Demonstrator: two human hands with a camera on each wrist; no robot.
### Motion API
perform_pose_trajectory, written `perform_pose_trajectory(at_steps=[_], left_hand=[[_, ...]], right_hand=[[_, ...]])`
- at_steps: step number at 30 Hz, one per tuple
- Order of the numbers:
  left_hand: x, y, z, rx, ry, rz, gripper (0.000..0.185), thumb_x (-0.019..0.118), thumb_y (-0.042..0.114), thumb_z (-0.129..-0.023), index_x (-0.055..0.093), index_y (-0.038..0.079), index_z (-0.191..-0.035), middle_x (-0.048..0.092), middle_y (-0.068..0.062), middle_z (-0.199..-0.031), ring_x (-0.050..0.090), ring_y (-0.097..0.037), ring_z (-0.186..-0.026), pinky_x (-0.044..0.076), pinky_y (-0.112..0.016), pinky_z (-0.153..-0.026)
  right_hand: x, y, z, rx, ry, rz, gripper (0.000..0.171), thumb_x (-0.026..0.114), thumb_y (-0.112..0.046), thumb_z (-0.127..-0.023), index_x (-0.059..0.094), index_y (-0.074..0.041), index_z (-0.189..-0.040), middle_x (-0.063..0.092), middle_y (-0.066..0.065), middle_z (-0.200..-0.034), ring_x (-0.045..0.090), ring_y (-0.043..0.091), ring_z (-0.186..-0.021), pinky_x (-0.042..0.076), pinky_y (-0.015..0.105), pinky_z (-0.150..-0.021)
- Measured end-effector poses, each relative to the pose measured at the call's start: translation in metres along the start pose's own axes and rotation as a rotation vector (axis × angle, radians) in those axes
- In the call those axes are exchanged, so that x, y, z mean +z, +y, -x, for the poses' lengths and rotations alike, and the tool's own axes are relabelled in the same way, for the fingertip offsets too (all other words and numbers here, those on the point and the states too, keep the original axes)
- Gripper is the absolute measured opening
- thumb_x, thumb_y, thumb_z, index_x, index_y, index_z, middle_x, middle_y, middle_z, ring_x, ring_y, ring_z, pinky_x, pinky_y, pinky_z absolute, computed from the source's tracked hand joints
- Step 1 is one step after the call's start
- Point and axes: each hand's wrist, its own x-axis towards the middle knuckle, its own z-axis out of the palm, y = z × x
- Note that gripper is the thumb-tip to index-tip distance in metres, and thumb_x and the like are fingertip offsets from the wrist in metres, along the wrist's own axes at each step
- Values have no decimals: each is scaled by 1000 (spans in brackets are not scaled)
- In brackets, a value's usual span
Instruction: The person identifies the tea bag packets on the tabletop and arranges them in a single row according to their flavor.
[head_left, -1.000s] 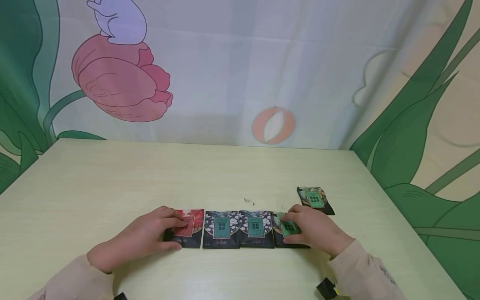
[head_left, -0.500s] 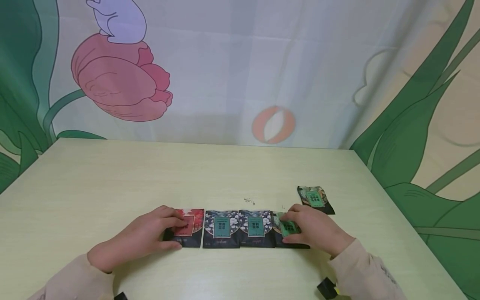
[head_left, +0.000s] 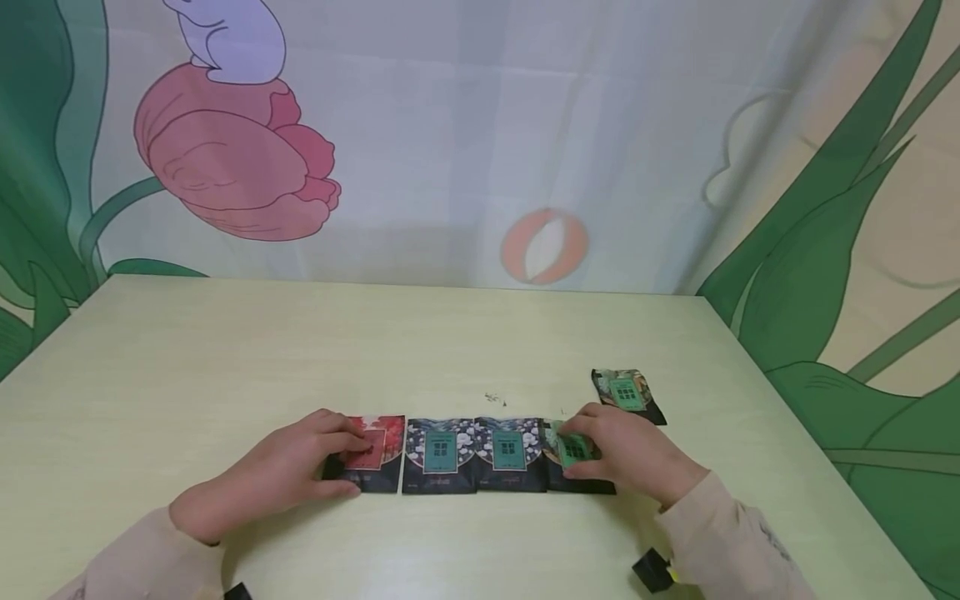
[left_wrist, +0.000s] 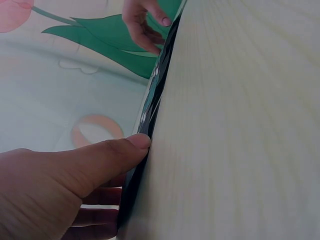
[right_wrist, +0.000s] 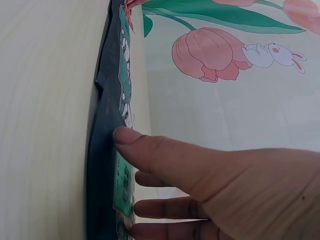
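Several flat sachets lie side by side in a row on the table. My left hand (head_left: 288, 467) rests on the left end of the red sachet (head_left: 387, 454), its thumb at the near edge. Two dark blue sachets with white flowers, one left (head_left: 439, 482) and one right (head_left: 510, 479), lie between the hands. At the row's right end, my right hand (head_left: 630, 450) touches a green-labelled sachet (head_left: 557, 477) with thumb and fingertips, covering part of it. The right wrist view shows that thumb (right_wrist: 150, 147) against the sachet's face, with the other fingers spread apart.
Another green-labelled sachet (head_left: 628, 392) lies askew behind the right hand. Small dark marks (head_left: 495, 399) show on the pale table (head_left: 300, 350) beyond the row. A printed curtain (head_left: 420, 167) hangs behind the table. A small black block (head_left: 652, 571) is by the right sleeve.
The head view has shifted very slightly. Both hands and the sachets keep their places relative to one another.
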Motion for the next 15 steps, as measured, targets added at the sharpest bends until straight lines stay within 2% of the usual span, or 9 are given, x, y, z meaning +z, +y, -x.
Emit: perform_pose_trajectory(at_steps=[4, 9, 15], left_hand=[[1, -1, 1, 10, 11, 2, 47, 83, 40, -71, 73, 15, -109, 63, 0, -116, 58, -18, -106, 56, -36, -86], [0, -2, 1, 24, 21, -3, 46, 83, 40, -71, 73, 14, -108, 63, 0, -116, 58, -18, -106, 56, -36, -86], [0, -1, 1, 28, 20, -2, 46, 82, 40, -72, 73, 14, -108, 63, 0, -116, 58, -18, -106, 56, -36, -86]], right_hand=[[-1, 1, -1, 5, 11, -12, 49, 78, -40, -77, 68, -15, -117, 65, 4, -115, 63, 17, -92, 55, 38, -81], [-3, 3, 0, -11, 32, -38, 47, 78, -38, -77, 68, -14, -116, 64, 3, -112, 54, 7, -75, 51, 29, -70], [-5, 7, 0, -21, 47, -61, 46, 76, -38, -79, 67, -14, -117, 64, 4, -115, 60, 11, -84, 55, 34, -78]])
